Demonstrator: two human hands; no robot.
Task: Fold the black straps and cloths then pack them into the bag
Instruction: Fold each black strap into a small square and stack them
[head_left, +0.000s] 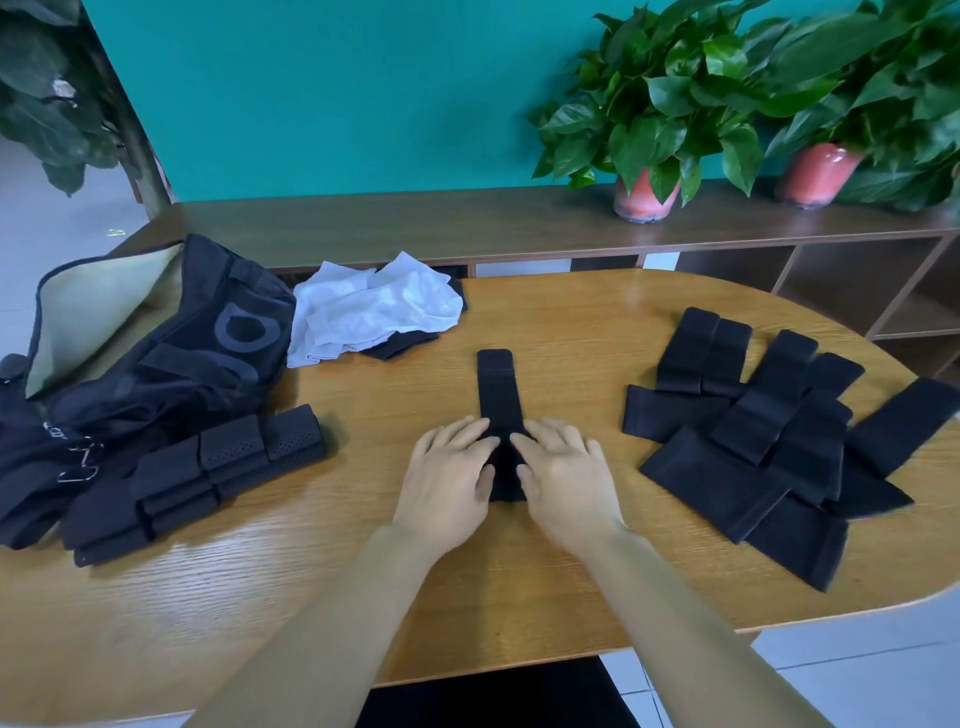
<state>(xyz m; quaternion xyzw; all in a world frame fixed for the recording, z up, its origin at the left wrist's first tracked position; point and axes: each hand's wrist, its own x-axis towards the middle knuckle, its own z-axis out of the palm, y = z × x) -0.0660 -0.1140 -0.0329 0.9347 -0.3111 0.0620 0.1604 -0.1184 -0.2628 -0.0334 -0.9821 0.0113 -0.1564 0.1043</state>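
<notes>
Left hand (451, 470) and right hand (563, 475), grip spread flat, pinning long black fabric strap (497, 387) to wooden table (571, 322) for folding.

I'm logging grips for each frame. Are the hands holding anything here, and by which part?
Both hands, left and right, press flat on the near end of one black strap; nothing is lifted or gripped.

Head camera looks forward, down; close over the table (571, 322).
</notes>
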